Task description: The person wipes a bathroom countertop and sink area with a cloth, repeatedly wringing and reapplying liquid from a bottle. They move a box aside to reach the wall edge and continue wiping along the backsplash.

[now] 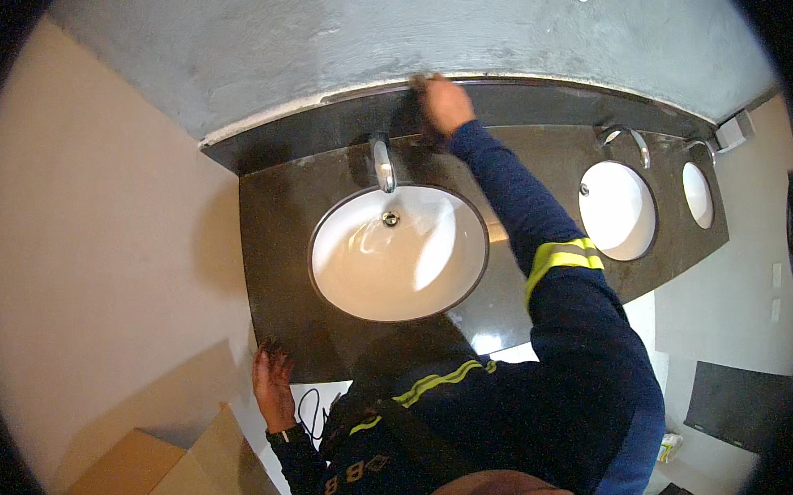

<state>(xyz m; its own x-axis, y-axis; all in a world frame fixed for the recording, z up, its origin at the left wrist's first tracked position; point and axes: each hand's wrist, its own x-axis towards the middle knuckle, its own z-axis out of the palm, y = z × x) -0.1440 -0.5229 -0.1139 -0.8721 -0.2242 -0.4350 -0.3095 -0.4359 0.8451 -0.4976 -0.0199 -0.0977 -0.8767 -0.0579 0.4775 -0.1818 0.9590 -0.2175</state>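
My right hand [445, 104] reaches to the top edge of the dark backsplash [532, 104], behind and to the right of the nearest faucet [383, 163]. Its fingers are closed at that edge. Something dark shows by the fingertips, and I cannot make out what it is. At the left front corner of the brown countertop [282, 280], my left hand [274, 384] rests with dark-smudged fingers stretched out and apart, holding nothing. A white oval sink [370, 262] is set into the counter between my hands.
Further right are a second sink [620, 227], its curved faucet [638, 143] and a third sink [698, 196]. A grey plastered wall [457, 25] rises behind the backsplash. A beige wall [117, 217] borders the left end. Cardboard [193, 473] stands at the lower left.
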